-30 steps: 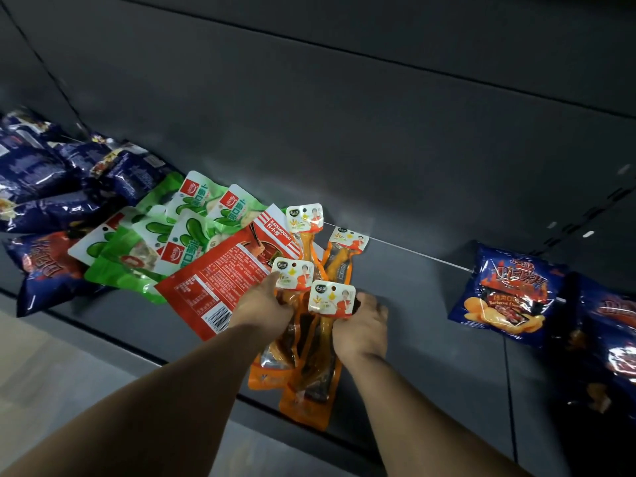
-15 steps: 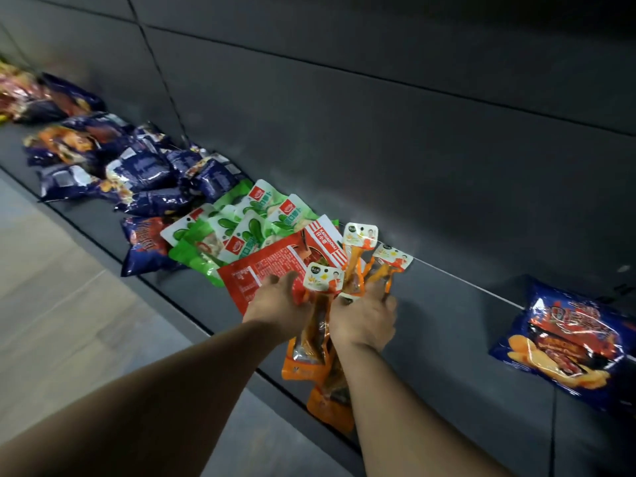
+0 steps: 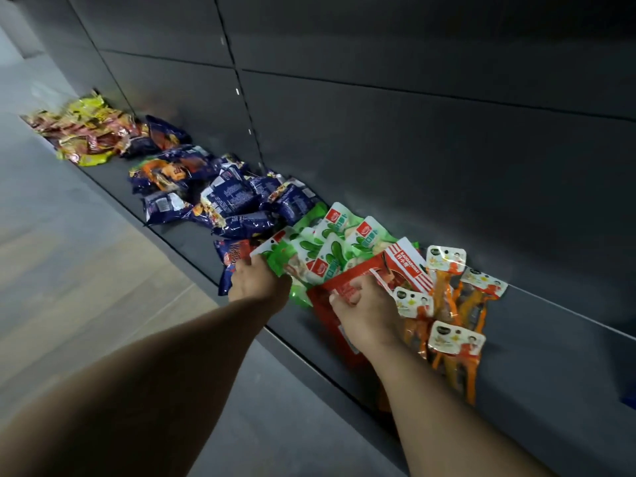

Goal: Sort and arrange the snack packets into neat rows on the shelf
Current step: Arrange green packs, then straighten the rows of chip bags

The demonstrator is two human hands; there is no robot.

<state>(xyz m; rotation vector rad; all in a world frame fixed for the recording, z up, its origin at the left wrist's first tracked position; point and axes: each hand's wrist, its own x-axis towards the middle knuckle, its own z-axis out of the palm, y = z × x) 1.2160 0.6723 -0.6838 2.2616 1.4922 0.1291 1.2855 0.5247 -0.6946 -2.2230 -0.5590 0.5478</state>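
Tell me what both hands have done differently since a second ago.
Both hands left the orange packets and moved left. The left hand now grips the green packets; the right hand grips the red packet. The orange packets stay flat on the shelf, the blue bags unmoved.

right of fingers: bare shelf (image 3: 550, 346) past the orange packets (image 3: 454, 325)
left: blue packets (image 3: 223, 197) crowd it

Legible only in part: white Latin capitals, roughly "KAIXIAOCHAI", on the striped top of the red packet (image 3: 407, 266); beside it, green packets (image 3: 339, 232) with unreadable Chinese characters.
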